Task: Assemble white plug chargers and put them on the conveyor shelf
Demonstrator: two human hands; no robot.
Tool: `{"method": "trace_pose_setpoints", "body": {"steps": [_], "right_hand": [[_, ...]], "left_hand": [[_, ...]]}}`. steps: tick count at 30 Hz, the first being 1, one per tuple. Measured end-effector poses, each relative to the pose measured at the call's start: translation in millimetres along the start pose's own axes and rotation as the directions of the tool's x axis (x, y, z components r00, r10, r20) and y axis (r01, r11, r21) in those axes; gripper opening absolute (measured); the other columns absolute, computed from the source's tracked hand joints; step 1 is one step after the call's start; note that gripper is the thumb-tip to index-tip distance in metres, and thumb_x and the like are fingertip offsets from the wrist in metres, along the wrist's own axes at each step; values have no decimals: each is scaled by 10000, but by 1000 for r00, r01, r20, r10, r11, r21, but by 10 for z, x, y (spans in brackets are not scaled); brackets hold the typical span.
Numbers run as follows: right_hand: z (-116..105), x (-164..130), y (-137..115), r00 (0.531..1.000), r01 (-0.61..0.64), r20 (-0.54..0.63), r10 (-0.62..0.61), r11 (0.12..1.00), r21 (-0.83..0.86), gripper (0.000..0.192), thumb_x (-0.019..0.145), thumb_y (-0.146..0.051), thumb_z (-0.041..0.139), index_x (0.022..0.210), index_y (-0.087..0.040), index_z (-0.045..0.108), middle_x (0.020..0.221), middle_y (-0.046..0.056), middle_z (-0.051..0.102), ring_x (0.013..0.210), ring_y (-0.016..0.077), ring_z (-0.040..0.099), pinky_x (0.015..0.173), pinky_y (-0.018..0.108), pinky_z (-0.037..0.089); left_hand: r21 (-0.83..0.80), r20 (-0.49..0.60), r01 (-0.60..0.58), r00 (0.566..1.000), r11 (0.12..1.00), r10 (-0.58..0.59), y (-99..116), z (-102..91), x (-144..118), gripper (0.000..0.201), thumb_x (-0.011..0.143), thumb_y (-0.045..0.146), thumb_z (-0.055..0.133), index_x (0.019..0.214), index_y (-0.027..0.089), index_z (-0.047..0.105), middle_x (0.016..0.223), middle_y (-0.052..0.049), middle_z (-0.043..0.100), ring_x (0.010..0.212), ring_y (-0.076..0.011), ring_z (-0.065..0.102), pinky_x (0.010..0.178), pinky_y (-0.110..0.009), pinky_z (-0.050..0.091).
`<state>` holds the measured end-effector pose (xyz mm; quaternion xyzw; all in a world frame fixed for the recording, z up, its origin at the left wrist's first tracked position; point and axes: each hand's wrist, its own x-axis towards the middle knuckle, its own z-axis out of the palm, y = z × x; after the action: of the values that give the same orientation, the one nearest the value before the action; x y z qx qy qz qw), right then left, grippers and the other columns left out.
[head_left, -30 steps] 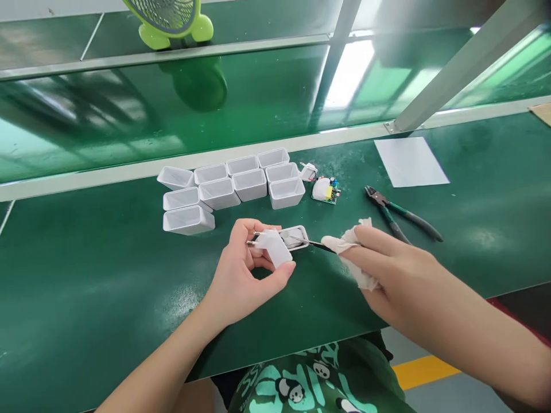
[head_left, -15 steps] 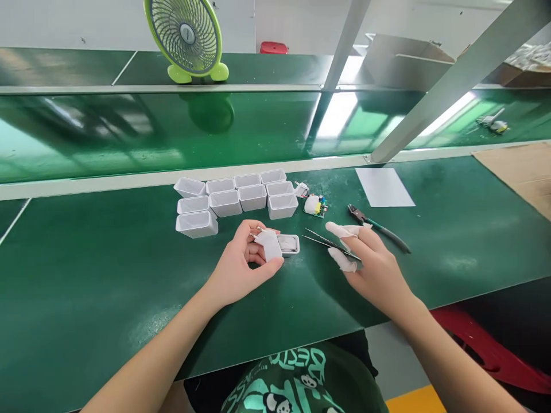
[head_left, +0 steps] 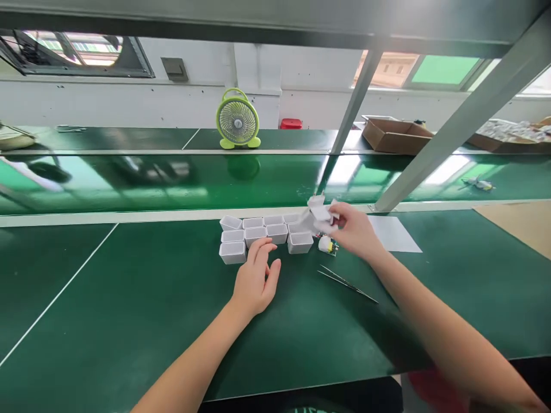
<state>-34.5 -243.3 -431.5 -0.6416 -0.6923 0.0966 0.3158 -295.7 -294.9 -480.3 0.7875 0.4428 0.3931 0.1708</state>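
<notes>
My right hand (head_left: 353, 229) pinches a white plastic charger casing (head_left: 319, 211) with thin metal prongs at its top, smeared by motion, above the right end of the white plastic boxes. My left hand (head_left: 256, 278) holds nothing; its fingers are apart, pointing forward by the front edge of a white box (head_left: 255, 236). Several such open-topped boxes stand in rows. Beside them, below my right hand, lies a small circuit board (head_left: 329, 246) with a white and yellow part. Metal tweezers (head_left: 348, 283) rest on the green table in front of my right forearm.
A white paper sheet (head_left: 398, 235) lies behind my right forearm, and brown cardboard (head_left: 516, 226) covers the table's right end. A slanted metal post (head_left: 443, 115) rises behind. Farther back stand a green fan (head_left: 237, 121) and a cardboard box (head_left: 396, 136).
The view has tilted up. The tweezers have left my right hand for the table. The white casing has passed from my left hand to my right, now farther back; my left hand has opened.
</notes>
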Motion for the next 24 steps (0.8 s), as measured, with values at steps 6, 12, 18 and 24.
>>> {"method": "trace_pose_setpoints", "body": {"steps": [6, 12, 18, 24], "right_hand": [[383, 1048, 347, 993, -84, -92, 74, 991, -107, 176, 898, -309, 675, 911, -137, 636, 885, 22, 630, 805, 161, 606, 749, 333, 521], [403, 750, 297, 982, 95, -154, -107, 992, -87, 389, 876, -204, 613, 1256, -131, 578, 1091, 119, 592, 990, 248, 603, 842, 437, 557], [273, -528, -333, 869, 494, -1, -494, 868, 48, 608, 940, -187, 523, 1522, -253, 359, 1352, 126, 511, 1257, 252, 508, 1100, 434, 450], [378, -1031, -541, 813, 561, 32, -582, 796, 226, 716, 925, -98, 471, 1586, -230, 232, 1423, 159, 453, 1341, 279, 445, 1126, 470, 434]], "left_hand": [[91, -22, -57, 998, 994, 59, -35, 80, -39, 205, 960, 259, 495, 1157, 207, 517, 1338, -127, 544, 526, -46, 544, 473, -227, 488], [-4, -18, -91, 996, 996, 91, -3, 84, -70, 194, 961, 225, 493, 1155, 219, 509, 1285, -110, 566, 524, -49, 535, 500, -238, 515], [-241, -72, -140, 989, 960, 126, 170, 25, -142, 221, 976, 197, 504, 1195, 219, 531, 1031, -54, 630, 606, -79, 551, 585, -232, 511], [-367, -54, -121, 993, 922, 108, 322, 44, -151, 154, 953, 196, 560, 1095, 195, 619, 926, -44, 656, 626, -91, 542, 587, -224, 503]]}}
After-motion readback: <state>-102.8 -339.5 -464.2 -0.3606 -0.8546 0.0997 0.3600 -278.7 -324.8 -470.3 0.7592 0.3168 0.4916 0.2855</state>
